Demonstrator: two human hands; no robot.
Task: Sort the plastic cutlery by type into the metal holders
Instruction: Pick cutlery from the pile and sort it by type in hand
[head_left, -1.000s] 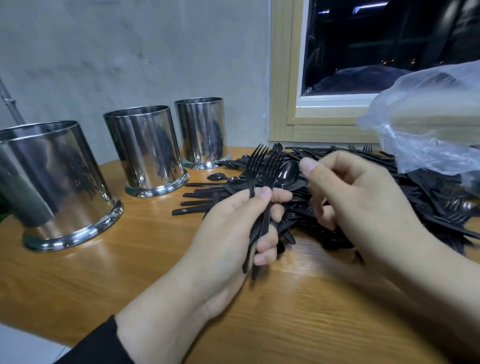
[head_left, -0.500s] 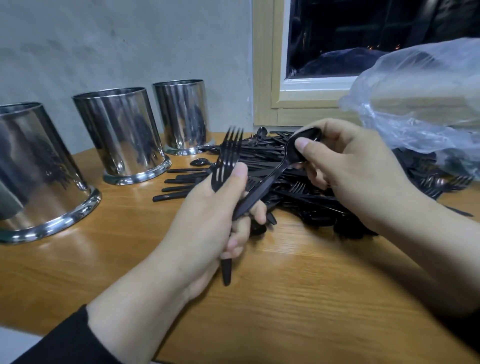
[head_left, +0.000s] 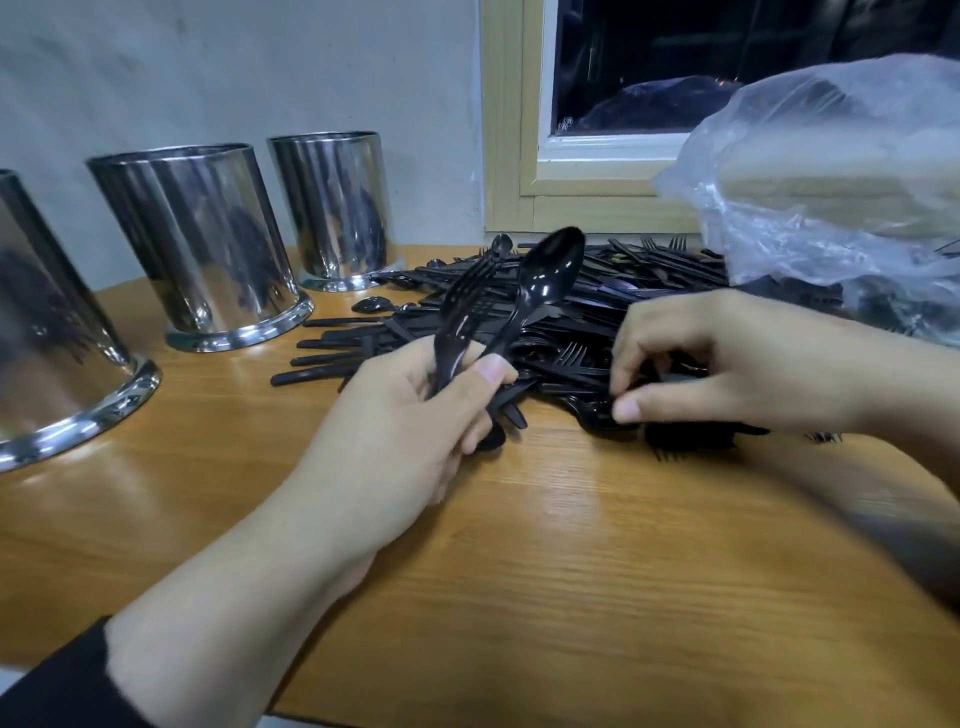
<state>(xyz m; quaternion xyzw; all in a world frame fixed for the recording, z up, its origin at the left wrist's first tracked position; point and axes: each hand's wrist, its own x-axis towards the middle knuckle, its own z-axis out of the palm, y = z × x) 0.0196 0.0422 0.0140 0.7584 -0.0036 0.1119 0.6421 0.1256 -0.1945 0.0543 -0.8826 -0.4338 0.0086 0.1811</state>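
Observation:
My left hand grips black plastic forks and a black spoon, their heads pointing up and away. A big pile of black plastic cutlery lies on the wooden table behind both hands. My right hand reaches into the near edge of that pile and pinches a black piece between thumb and fingers. Three shiny metal holders stand in a row at the left: a near one, a middle one and a far one.
A crumpled clear plastic bag lies over the right part of the pile. A grey wall and a window with a pale wooden frame close off the back. The table's front edge runs along the bottom.
The spoon passed from my right hand into my left, which now holds it with the forks. My right hand went down to the pile's near edge and pinched another piece.

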